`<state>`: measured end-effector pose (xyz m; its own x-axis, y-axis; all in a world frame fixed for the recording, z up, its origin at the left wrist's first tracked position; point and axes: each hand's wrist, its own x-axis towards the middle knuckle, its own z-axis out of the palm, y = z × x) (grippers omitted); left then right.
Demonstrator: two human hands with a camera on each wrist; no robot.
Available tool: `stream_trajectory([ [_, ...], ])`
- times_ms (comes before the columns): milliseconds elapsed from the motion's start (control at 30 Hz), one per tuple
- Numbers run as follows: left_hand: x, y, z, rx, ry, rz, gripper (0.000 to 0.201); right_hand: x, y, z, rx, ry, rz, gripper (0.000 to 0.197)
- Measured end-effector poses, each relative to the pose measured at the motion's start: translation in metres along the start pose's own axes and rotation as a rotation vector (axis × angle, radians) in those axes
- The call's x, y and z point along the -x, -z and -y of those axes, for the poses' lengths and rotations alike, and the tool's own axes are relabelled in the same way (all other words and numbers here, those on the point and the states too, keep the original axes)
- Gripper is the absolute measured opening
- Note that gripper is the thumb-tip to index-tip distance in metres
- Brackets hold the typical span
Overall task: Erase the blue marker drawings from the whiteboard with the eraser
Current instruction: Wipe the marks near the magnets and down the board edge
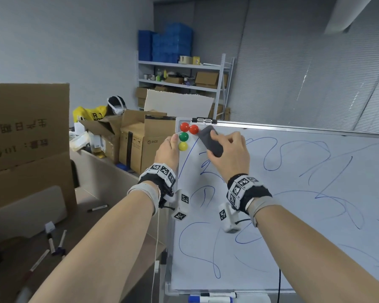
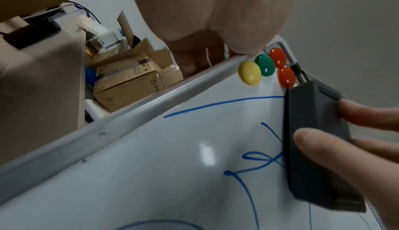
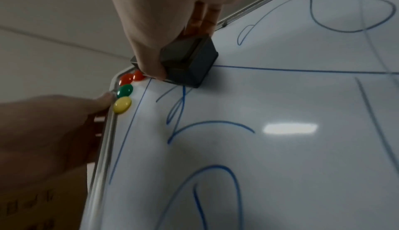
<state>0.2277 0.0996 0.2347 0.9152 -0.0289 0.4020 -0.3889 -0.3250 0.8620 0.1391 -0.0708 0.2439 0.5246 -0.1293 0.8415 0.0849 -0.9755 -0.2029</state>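
Head: eraser [image 1: 211,141] gripped by right hand [image 1: 230,154], pressed on board [image 1: 293,215] top-left, beside magnets [image 1: 185,135]. Left wrist: left hand [image 2: 215,12] clamped on frame edge, thumb in front. Right wrist: blue scribbles [image 3: 207,126] seen below eraser.

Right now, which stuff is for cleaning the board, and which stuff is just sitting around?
For the job:
- grey eraser, held by the right hand
- whiteboard with blue marker drawings
- left hand, holding the board's edge

Just lying about:
- round magnets in the board's corner
- markers on the table
- cardboard boxes
- shelf with blue crates
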Motion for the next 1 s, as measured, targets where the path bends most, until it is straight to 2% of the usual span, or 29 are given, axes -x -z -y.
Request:
stream_trajectory([
  [133, -0.004, 0.001, 0.004, -0.025, -0.006, -0.003, 0.050, 0.009, 0.001, -0.003, 0.046, 0.123, 0.051, 0.050],
  [300, -0.002, -0.002, 0.004, -0.015, -0.009, 0.003, 0.049, -0.013, 0.010, -0.006, 0.025, -0.033, -0.047, 0.051],
  [467, -0.003, 0.003, 0.005, -0.033, -0.005, -0.006, 0.050, 0.001, 0.001, 0.000, 0.049, 0.164, 0.054, 0.052],
  [633, -0.002, -0.002, 0.006, -0.004, -0.011, 0.010, 0.052, -0.020, 0.011, -0.007, 0.034, 0.009, -0.025, 0.051],
  [833, -0.007, 0.002, 0.009, -0.011, -0.009, 0.019, 0.055, 0.005, -0.003, 0.005, 0.020, 0.182, 0.130, 0.050],
  [1000, -0.006, -0.003, 0.010, -0.007, -0.022, 0.032, 0.058, -0.002, 0.000, -0.001, -0.001, 0.060, 0.048, 0.050],
])
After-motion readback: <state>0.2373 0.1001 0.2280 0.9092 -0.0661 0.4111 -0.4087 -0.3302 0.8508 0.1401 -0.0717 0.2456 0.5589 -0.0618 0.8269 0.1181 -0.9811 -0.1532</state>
